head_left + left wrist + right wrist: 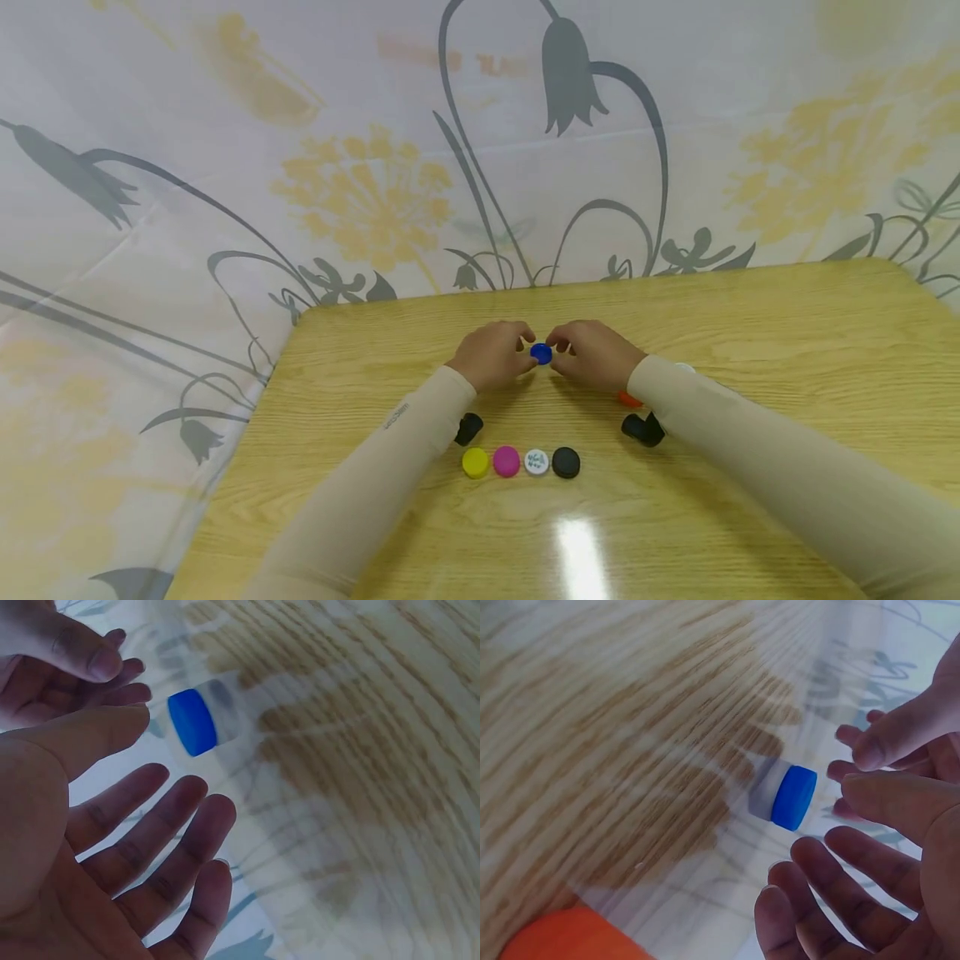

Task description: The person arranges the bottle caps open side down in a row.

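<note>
Blue round disc (541, 354), thick, smooth-sided, flat on wood table (375, 358); left hand (489, 357), right hand (595, 354) alongside, fingers (161, 881) spread

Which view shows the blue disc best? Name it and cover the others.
The left wrist view, narrowly: the blue disc looks largest there, unobstructed. The right wrist view shows it whole too, slightly smaller; the head view shows it tiny, between the left hand and right hand.

A glossy, yellowish wood-grain tabletop (375, 350) carries a round, bright blue cap (541, 354); a nearer row of four round discs, yellow (475, 462), magenta (506, 461), dark-marked white (536, 462) and black (566, 462); and, rightward, a partly hidden orange-red piece (630, 400).
</note>
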The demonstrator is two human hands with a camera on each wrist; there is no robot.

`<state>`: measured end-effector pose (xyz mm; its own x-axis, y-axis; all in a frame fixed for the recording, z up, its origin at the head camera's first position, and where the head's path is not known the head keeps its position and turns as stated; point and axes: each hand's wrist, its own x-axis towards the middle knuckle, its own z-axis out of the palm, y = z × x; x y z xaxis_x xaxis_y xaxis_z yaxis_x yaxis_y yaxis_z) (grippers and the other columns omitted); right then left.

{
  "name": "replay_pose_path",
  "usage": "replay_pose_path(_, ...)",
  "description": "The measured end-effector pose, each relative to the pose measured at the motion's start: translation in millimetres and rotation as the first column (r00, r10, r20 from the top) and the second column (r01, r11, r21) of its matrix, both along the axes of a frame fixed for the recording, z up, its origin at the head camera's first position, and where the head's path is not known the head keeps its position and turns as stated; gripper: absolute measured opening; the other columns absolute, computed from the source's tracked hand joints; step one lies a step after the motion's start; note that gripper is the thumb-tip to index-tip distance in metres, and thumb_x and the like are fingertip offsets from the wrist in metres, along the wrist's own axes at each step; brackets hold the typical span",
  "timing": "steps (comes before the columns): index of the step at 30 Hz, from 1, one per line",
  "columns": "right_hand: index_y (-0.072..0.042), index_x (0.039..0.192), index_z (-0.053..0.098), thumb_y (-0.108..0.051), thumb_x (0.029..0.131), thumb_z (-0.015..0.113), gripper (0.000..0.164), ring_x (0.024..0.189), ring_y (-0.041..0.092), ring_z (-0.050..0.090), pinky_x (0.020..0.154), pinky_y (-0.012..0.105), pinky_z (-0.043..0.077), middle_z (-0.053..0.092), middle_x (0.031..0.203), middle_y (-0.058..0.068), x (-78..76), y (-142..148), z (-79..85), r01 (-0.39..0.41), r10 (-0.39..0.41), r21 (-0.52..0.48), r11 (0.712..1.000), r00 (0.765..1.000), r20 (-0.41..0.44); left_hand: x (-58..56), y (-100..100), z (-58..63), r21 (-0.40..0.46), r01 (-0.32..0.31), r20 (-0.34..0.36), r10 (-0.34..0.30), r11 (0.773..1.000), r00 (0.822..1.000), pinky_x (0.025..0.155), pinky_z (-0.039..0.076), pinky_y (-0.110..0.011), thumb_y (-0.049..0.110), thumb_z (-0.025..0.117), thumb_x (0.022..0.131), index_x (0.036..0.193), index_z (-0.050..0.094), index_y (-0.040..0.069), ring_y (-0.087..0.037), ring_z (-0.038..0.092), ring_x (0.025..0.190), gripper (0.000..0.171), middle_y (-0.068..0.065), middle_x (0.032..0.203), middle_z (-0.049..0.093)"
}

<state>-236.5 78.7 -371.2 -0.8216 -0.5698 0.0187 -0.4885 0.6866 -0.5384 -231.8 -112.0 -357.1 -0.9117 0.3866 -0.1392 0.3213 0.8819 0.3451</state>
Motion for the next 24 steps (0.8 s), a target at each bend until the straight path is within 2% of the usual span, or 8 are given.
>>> replay_pose_path(8, 0.005, 0.123, 0.066, -0.011, 0.094, 0.066, 0.033, 0.093, 0.025, 0.066, 0.087, 0.042, 0.055, 0.071, 0.104, 0.014, -6.0, -5, -4.6, 0.014, -0.014, 0.027, 1.0, 1.0, 0.026, -8.3, 5, -10.4, -0.058, 0.011, -0.008, -0.011, 0.998, 1.0, 0.081, 0.055, -0.032, 0.031, 0.07, 0.095, 0.13, 0.064, 0.009, -0.015, 0.066, 0.093, 0.042, -0.004, 0.11, 0.073)
replay_pose_path(15, 0.008, 0.126, 0.063, -0.01, 0.093, 0.067, 0.037, 0.093, 0.025, 0.066, 0.089, 0.043, 0.055, 0.071, 0.102, 0.015, -10.7, -6, -8.2, 0.031, -0.034, 0.043, 0.999, 0.998, 0.061, -7.6, 7, -9.3, -0.056, -0.004, -0.011, 0.003, 0.998, 1.0, 0.086, 0.055, -0.034, 0.027, 0.071, 0.094, 0.131, 0.064, 0.007, -0.017, 0.067, 0.097, 0.042, -0.005, 0.112, 0.073)
replay_pose_path(24, 0.01, 0.127, 0.061, -0.009, 0.093, 0.067, 0.039, 0.087, 0.024, 0.066, 0.087, 0.044, 0.055, 0.071, 0.096, 0.014, -14.4, -9, -6.8, 0.016, -0.019, 0.04, 0.999, 0.997, 0.078, -8.6, 9, -9.8, -0.056, 0.022, -0.032, -0.024, 0.998, 0.999, 0.077, 0.055, -0.03, 0.024, 0.07, 0.094, 0.127, 0.067, 0.006, -0.015, 0.066, 0.088, 0.038, -0.004, 0.102, 0.073)
